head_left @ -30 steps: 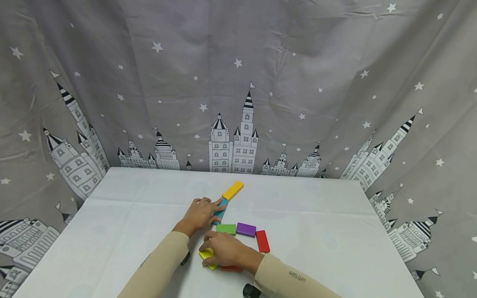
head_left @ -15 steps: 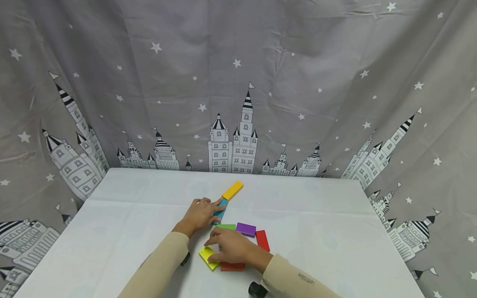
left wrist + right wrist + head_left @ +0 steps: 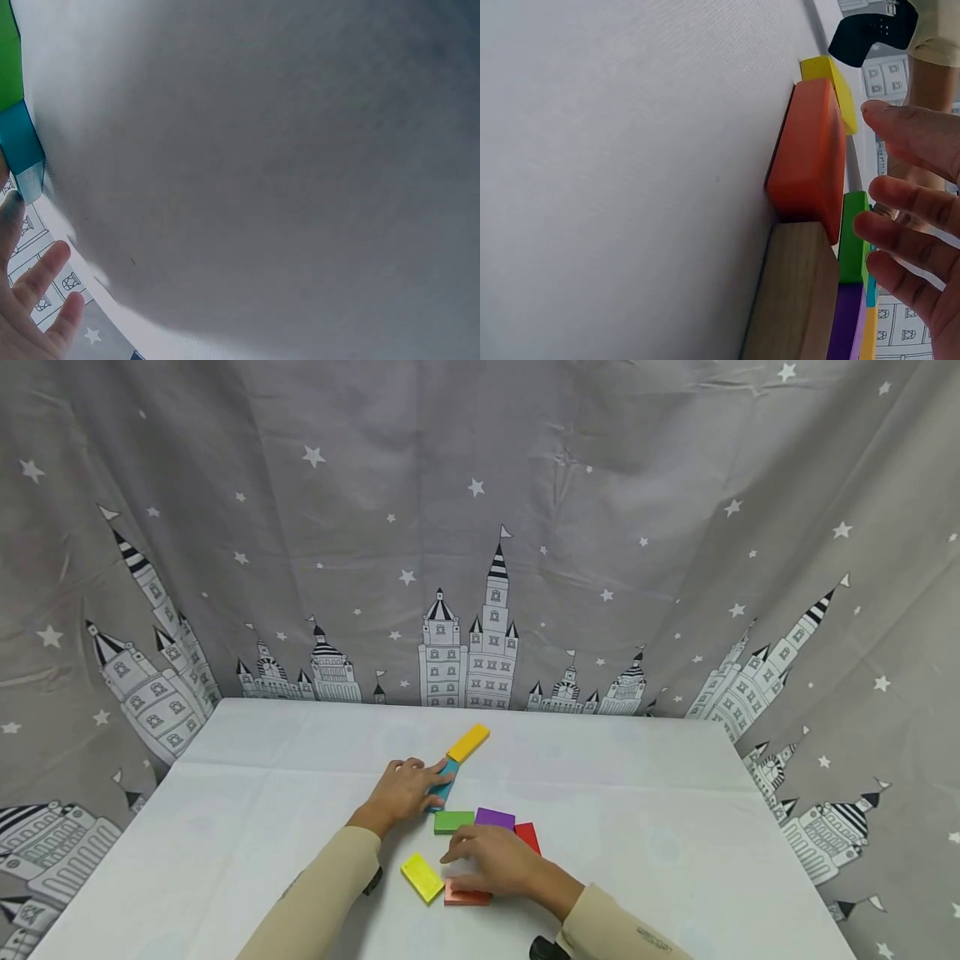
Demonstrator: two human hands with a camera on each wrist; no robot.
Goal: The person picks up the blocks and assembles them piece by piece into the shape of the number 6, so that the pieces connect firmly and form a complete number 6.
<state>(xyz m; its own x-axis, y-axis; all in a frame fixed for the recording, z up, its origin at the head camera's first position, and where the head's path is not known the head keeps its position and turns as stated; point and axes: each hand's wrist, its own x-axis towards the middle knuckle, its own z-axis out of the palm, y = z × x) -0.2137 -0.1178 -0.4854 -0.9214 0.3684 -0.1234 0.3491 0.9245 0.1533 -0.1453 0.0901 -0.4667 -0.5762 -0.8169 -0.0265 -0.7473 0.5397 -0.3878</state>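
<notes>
Left hand (image 3: 401, 791) pinches a blue block (image 3: 444, 789) lying between an orange block (image 3: 468, 742) and a green block (image 3: 453, 822); right hand (image 3: 498, 860), fingers parted, hovers over a red-orange block (image 3: 467, 898) on the white table (image 3: 637, 827).

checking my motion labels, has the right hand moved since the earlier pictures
Yes: in the head view, the right hand has shifted rightward, away from the yellow block, judged against the stationary green block.

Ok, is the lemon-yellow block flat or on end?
Lying flat: the lemon-yellow block shows its broad face upward in the head view.
</notes>
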